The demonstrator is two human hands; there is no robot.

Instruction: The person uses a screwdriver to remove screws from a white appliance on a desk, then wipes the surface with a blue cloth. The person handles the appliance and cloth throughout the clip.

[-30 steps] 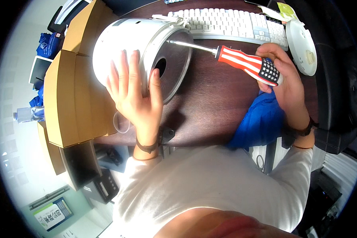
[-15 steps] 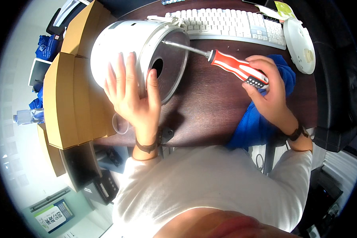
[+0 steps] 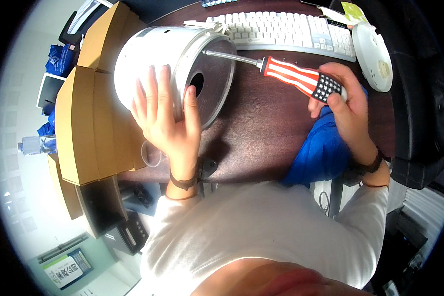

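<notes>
While a clear bottle sits at far left, a brown cardboard box stands just right of it, flaps up, blue bag behind. Next, white drum on its side on the table, beside the box, dark round end face turned right, black hole in the middle of it. Left hand flat on the drum's near side, wide: fingers long and spread up the shell, thumb apart at the end-face rim. Dark band on that wrist. Small clear round thing just left of the wrist, at the near table edge; kind unclear.

Middle: screwdriver runs across, metal shaft to the left, tip at the upper part of the end face; cannot tell if it sits in a screw. Handle red-and-white striped, dark with white stars at the butt, tilted down to the right. White keyboard lies behind it, far side of table, just right of the drum.

Right hand closed around the butt of the handle, thumb on the near side, fingers beyond it, partly hidden. Dark band here too. Blue cloth lies below that hand, reaching the near table edge. White round cover at the right, beside the keyboard's end, small pale knob on it. Black padded chair part at far right.
</notes>
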